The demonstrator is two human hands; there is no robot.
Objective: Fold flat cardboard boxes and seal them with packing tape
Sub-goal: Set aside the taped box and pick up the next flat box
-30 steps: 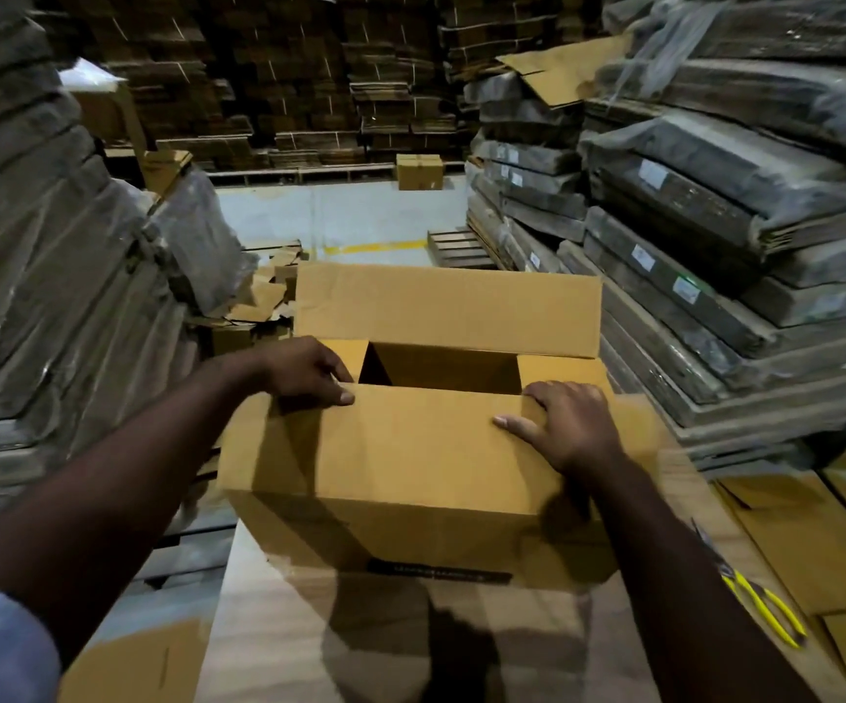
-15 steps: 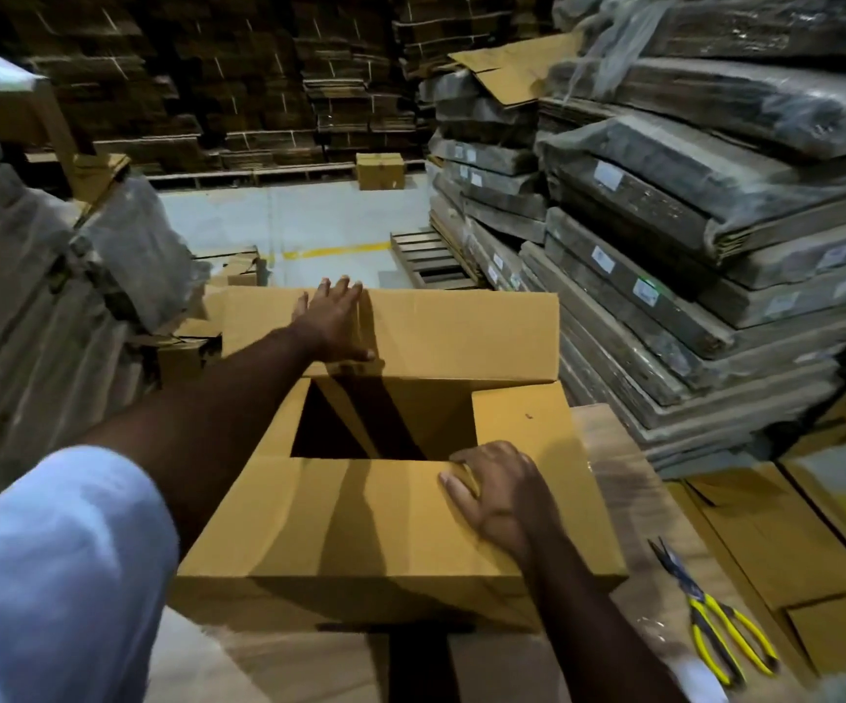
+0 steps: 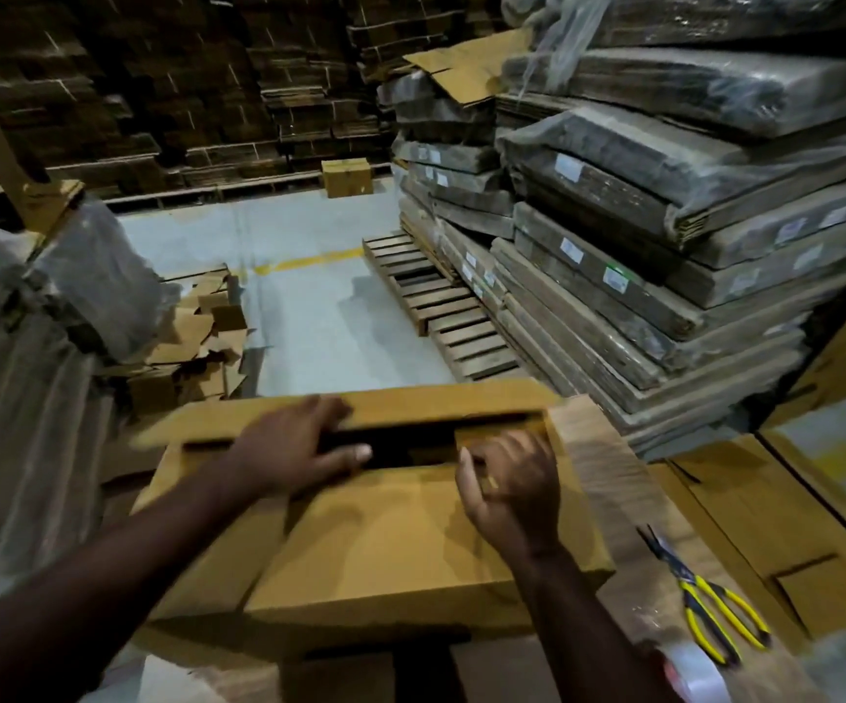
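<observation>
**Box flaps nearly closed, both hands on top**

While the cardboard box (image 3: 385, 540) sits on the tabletop (image 3: 608, 449) right in front of the person, both hands are up on its top. The left hand (image 3: 294, 451) lies with its fingers spread out fairly straight, pressing on the far flap (image 3: 411, 405), thumb reaching over the dark gap between the two long flaps. The right hand (image 3: 512, 487) is just beside it, to the right, fingers curled at the edge of the near flap (image 3: 400, 525); it looks like it's gripping that edge, but the motion blur makes it a bit hard to call. The gap between the flaps is narrow, so the top isn't fully shut.

Off to the right on the tabletop, well apart from the box, there's a pair of yellow-handled scissors (image 3: 705, 606), and a roll of clear tape (image 3: 695, 672) sits at the bottom edge, near the right forearm. Wrapped bundles of flat cardboard (image 3: 664, 220) are stacked on the right, with a wooden pallet (image 3: 436, 307) on the floor beyond.
</observation>
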